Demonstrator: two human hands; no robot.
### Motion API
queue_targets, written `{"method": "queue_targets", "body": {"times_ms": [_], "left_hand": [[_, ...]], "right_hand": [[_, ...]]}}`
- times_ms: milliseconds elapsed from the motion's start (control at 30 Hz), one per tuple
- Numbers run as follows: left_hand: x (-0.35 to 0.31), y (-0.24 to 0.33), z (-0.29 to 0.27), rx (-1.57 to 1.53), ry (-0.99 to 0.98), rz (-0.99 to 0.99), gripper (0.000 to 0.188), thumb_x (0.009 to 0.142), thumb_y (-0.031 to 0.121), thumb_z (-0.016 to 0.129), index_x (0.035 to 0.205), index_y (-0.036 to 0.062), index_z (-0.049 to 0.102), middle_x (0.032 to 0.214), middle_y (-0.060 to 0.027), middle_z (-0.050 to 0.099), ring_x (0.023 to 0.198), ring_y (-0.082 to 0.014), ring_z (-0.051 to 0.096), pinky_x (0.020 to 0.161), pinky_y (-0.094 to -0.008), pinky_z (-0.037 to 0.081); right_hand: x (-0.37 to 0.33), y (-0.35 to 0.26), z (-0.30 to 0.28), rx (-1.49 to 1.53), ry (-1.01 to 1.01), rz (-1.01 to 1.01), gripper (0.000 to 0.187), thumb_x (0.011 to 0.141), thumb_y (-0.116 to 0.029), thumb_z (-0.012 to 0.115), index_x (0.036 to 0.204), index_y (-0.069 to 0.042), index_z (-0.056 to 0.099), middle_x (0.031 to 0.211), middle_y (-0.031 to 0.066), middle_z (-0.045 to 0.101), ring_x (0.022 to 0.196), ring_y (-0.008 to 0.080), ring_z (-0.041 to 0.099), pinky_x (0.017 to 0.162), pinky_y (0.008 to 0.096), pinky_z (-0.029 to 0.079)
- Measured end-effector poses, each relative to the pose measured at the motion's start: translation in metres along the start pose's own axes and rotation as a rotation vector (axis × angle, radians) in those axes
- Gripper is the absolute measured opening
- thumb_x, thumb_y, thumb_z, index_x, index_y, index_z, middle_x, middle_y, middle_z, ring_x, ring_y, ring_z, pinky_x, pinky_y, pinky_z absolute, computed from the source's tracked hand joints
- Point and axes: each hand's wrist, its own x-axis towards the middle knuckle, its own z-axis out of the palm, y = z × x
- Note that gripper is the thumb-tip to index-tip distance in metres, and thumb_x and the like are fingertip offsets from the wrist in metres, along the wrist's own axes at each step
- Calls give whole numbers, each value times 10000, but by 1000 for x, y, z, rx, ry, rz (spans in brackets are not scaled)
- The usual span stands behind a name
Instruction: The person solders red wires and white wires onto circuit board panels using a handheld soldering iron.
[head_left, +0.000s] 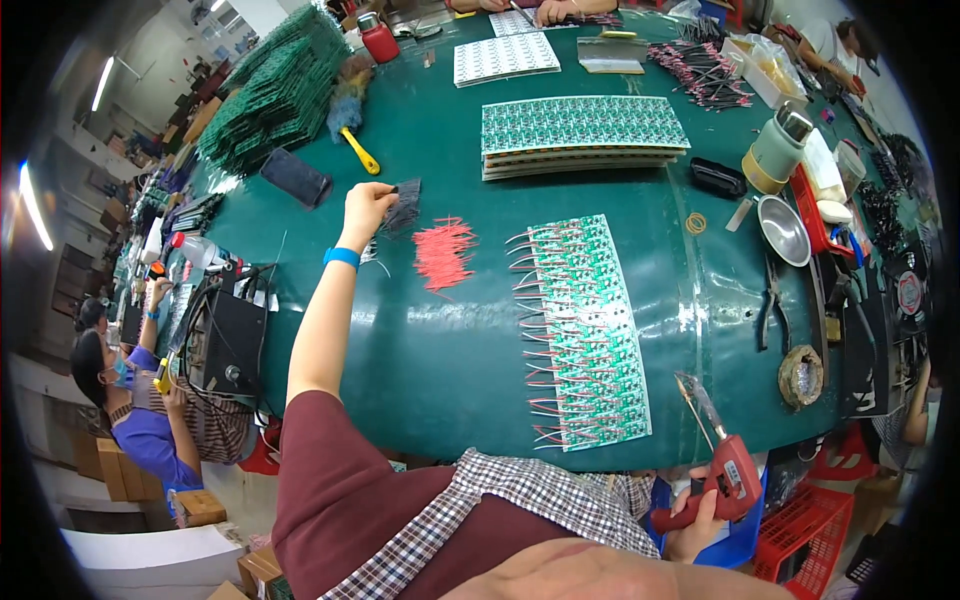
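My left hand [368, 212], with a blue band at the wrist, reaches out over the green table. Its fingertips pinch at the near-left edge of a pile of short black wires [404, 208]. A pile of short red wires [443, 255] lies just to the right. Low at the right, my right hand [690, 535] is wrapped round the handle of a red soldering gun [736, 476], its tip pointing up and left over the table edge. Between the hands lies a green-and-white circuit board panel [595, 335], with red and black wires sticking out along its left side.
A stack of circuit board panels [583, 138] stands beyond the wired panel. Green boards [270, 95] are heaped at the far left, near a yellow-handled brush [360, 150]. Pliers [771, 305], a metal bowl [783, 230] and a flask [775, 155] line the right. Other people work around.
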Motion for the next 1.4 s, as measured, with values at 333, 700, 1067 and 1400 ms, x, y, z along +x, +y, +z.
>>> {"method": "queue_targets", "body": {"times_ms": [333,700,1067,1400], "left_hand": [[6,7,18,384,254,219,156,705,120,602,823,28,649,760,-158,623,720,-273,609,638,-349,468],[-125,31,28,-642,8,17,124,824,101,549,817,1,622,602,1,563,492,-47,465,441,-181,347],[-158,75,48,-665,-387,22,168,807,91,567,888,-44,624,792,-54,634,749,-88,548,719,-230,433],[-137,180,96,-953,-1223,-217,170,828,103,555,884,-52,600,772,-87,638,711,-133,618,670,-228,481]], "right_hand": [[-1,9,-10,-65,2,-53,334,874,-261,445,1040,28,408,945,96,525,427,87,426,348,206,333],[1,6,-41,-288,-181,78,399,882,-405,414,1055,-47,428,537,51,485,407,111,413,377,230,340],[35,-44,16,-165,-228,-321,635,711,-7,547,1283,-4,270,1083,159,483,543,84,452,447,174,362],[157,-69,119,-711,-740,-615,649,604,46,592,1228,-18,424,1169,155,513,1046,231,528,853,282,410]]}}
